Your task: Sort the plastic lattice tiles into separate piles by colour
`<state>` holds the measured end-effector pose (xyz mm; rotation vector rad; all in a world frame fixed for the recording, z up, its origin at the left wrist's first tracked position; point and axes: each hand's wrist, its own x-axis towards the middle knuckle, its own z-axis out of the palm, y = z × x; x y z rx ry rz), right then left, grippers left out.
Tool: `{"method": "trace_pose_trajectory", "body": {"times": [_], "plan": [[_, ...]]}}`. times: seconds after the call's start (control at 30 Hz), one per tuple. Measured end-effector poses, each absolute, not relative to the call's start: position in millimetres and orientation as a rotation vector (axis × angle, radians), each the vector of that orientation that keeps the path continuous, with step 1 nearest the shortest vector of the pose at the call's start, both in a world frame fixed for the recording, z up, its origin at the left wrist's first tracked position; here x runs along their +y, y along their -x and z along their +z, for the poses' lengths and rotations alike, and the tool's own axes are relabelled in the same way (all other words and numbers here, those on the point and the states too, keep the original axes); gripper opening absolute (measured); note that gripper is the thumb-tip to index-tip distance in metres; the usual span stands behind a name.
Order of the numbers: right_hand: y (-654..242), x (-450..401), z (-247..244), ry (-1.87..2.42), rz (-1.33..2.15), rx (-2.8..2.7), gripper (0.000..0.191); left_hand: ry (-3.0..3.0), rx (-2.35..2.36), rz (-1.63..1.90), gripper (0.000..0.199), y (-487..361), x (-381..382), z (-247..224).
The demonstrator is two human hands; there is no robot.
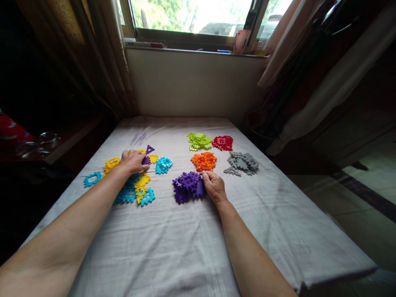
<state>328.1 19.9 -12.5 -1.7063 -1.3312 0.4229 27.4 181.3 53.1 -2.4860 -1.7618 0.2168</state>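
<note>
My left hand (133, 161) is closed on a purple interlocking plastic tile (146, 160), over a mixed heap of yellow tiles (142, 180) and blue tiles (126, 194). A purple triangular tile (150, 149) lies just beyond its fingers. My right hand (214, 186) is at the right edge of a pile of purple tiles (187, 185), its thumb and fingers pinched on a purple tile there. My left forearm hides part of the mixed heap.
Orange tiles (204, 161), lime green tiles (199, 141), red tiles (222, 142) and grey tiles (243, 162) lie in separate piles. Single blue tiles (92, 179) lie around the mixed heap. A pale cloth (173, 247) covers the table. Beyond stands a wall with a window (192, 16).
</note>
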Motion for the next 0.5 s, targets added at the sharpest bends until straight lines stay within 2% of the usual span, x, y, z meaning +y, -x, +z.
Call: {"method": "trace_pose_trajectory", "body": {"times": [0.23,0.37,0.5], "plan": [[-328,21,-14,1.702,0.407,-1.335,0.04,2.494,-1.816,0.137,0.046,-25,178,63],[-329,21,-15,1.7,0.415,-1.348,0.04,2.6,-1.833,-0.287,0.052,-37,164,70],[-328,21,-14,1.7,0.428,-1.329,0.041,3.01,-1.617,-0.673,0.057,-67,129,71]]}}
